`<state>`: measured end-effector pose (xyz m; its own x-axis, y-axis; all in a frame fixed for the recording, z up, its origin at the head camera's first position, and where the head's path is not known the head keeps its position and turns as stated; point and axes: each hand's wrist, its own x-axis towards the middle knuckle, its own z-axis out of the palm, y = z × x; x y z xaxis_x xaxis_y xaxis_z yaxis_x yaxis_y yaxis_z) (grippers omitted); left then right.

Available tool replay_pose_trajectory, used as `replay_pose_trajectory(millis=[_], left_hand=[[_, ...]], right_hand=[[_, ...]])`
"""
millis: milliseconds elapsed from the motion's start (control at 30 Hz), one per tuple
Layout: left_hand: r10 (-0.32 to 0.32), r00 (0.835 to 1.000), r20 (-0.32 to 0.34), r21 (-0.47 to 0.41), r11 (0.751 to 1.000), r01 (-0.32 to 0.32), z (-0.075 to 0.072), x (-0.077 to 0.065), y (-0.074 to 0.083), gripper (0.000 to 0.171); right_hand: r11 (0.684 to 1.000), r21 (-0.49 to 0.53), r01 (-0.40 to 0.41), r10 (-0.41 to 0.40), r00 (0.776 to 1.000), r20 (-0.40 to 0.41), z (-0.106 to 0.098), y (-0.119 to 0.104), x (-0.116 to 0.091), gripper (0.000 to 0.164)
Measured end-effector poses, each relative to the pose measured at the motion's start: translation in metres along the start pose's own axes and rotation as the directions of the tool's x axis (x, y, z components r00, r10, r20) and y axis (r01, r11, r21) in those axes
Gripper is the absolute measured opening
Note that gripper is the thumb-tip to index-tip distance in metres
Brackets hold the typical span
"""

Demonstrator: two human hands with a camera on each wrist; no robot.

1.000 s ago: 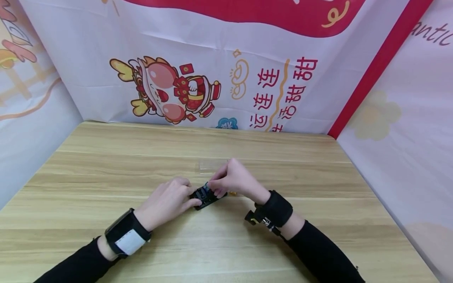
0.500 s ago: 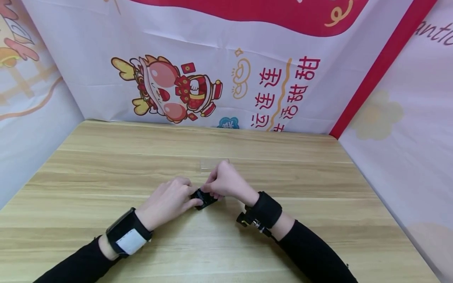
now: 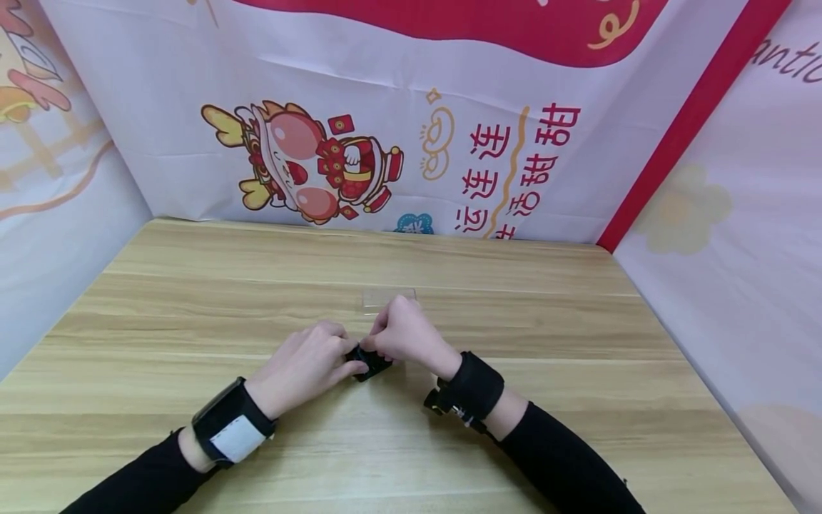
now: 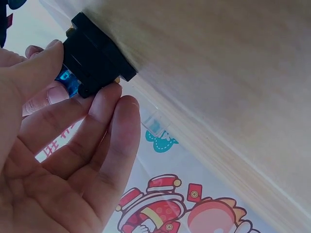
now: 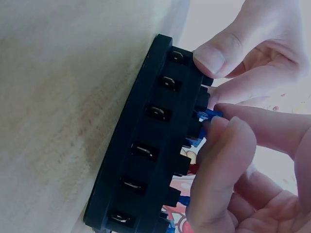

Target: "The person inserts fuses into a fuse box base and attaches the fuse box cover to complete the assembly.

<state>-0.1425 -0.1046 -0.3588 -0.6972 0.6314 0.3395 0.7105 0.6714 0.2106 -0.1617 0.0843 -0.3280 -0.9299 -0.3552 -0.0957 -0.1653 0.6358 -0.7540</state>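
The black block (image 3: 376, 365) was below the head view's centre, gripped by the left hand (image 3: 307, 364). The right hand (image 3: 407, 332), pinching a blue fitting (image 5: 210, 114), had shifted left along it, suggesting attention to a position nearer the left end.

Black slotted block (image 5: 153, 131), slantwise on tabletop (image 3: 257, 271); blue pieces (image 5: 210, 114), red piece (image 5: 193, 169) along side.

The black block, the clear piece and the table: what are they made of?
The black block looks like matte plastic, with crisp, molded-looking edges; its slots hold shiny tabs, probably metal. The clear piece seems glossy plastic, maybe glass: you can see through it. The table looks like smooth wood or wood print, from its long streaks.
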Motion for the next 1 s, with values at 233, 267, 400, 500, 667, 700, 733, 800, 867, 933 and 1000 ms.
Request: replay_pose_trajectory(millis=[233, 267, 400, 500, 667, 700, 733, 800, 867, 933, 1000], left_hand=[[-0.005, 1.000, 0.008, -0.003, 1.000, 0.005, -0.0003, 0.0010, 0.0014, 0.024], [-0.006, 1.000, 0.008, -0.004, 1.000, 0.006, -0.0003, 0.0010, 0.0016, 0.024], [-0.008, 1.000, 0.005, -0.006, 1.000, 0.008, 0.0000, 0.0009, 0.0021, 0.024], [-0.005, 1.000, -0.001, -0.001, 1.000, 0.005, 0.0004, 0.0008, 0.0023, 0.024], [-0.006, 1.000, -0.006, 0.003, 1.000, 0.006, 0.0007, 0.0007, 0.0030, 0.024], [-0.008, 1.000, -0.006, 0.001, 1.000, 0.008, 0.0008, 0.0008, 0.0031, 0.024], [-0.009, 1.000, -0.006, 0.001, 1.000, 0.009, 0.0009, 0.0009, 0.0031, 0.024], [-0.009, 1.000, -0.005, 0.001, 1.000, 0.009, 0.0010, 0.0009, 0.0032, 0.024], [-0.007, 1.000, -0.007, 0.000, 1.000, 0.007, 0.0013, 0.0009, 0.0033, 0.024], [-0.006, 1.000, -0.010, -0.003, 1.000, 0.006, 0.0015, 0.0007, 0.0033, 0.024], [-0.005, 1.000, -0.013, -0.005, 1.000, 0.005, 0.0017, 0.0002, 0.0033, 0.024]], right_hand=[[0.999, -0.041, 0.015, -0.016, 0.999, -0.029, -0.0004, 0.0005, -0.0007, 0.022], [0.998, -0.054, 0.016, -0.018, 0.999, -0.034, -0.0005, 0.0004, -0.0008, 0.022], [0.996, -0.091, 0.027, -0.032, 0.998, -0.050, 0.0000, 0.0001, -0.0006, 0.024], [0.992, -0.120, 0.041, -0.049, 0.997, -0.061, 0.0014, 0.0002, -0.0006, 0.024], [0.988, -0.149, 0.037, -0.049, 0.996, -0.075, 0.0035, -0.0004, -0.0027, 0.025], [0.988, -0.152, 0.032, -0.044, 0.996, -0.076, 0.0037, -0.0004, -0.0029, 0.026], [0.988, -0.153, 0.026, -0.039, 0.996, -0.078, 0.0038, -0.0006, -0.0032, 0.027], [0.988, -0.153, 0.018, -0.030, 0.997, -0.074, 0.0036, -0.0010, -0.0036, 0.028], [0.987, -0.158, 0.013, -0.024, 0.998, -0.066, 0.0032, -0.0013, -0.0032, 0.030], [0.986, -0.168, 0.012, -0.022, 0.998, -0.054, 0.0026, -0.0019, -0.0025, 0.031], [0.983, -0.185, 0.016, -0.024, 0.999, -0.042, 0.0021, -0.0025, -0.0010, 0.032]])
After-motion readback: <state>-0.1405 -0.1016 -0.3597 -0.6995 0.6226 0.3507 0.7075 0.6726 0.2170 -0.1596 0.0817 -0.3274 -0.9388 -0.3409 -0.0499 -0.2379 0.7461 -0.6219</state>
